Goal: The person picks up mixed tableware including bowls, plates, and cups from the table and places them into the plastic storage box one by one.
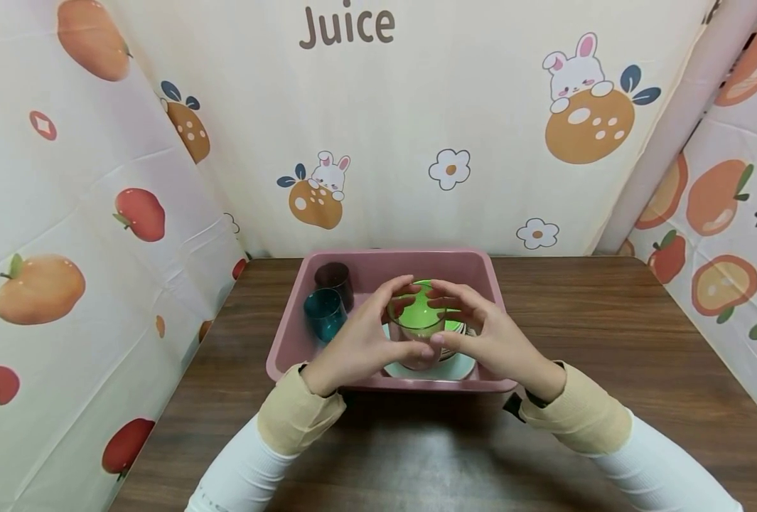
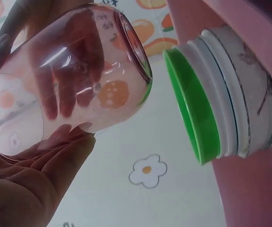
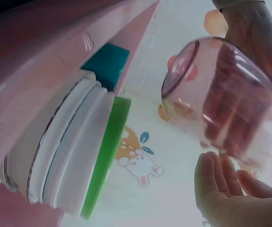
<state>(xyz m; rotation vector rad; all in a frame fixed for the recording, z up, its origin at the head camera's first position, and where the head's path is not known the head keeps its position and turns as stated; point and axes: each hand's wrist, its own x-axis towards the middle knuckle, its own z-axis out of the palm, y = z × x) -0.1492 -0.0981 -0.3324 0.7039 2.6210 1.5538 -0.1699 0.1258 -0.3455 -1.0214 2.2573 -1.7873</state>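
Observation:
Between both hands is a clear pink glass (image 1: 419, 353), its base facing the bowls below. My left hand (image 1: 370, 336) curves round one side of it, with fingertips against the wall in the left wrist view. On the other side my right hand (image 1: 490, 328) has its fingers bent round the glass and its thumb near the left thumb. Below, in the pink tub, stands a stack of white bowls (image 3: 55, 146) with dark rims, topped by a green bowl (image 2: 192, 109). A pale plate (image 1: 461, 368) shows under the stack.
The pink tub (image 1: 280, 355) stands on a dark wood table (image 1: 583, 313) against a fruit-printed curtain (image 1: 384, 128). At its left side are a teal cup (image 1: 325, 318) and a dark brown cup (image 1: 335, 277). The tub's front wall lies below my wrists.

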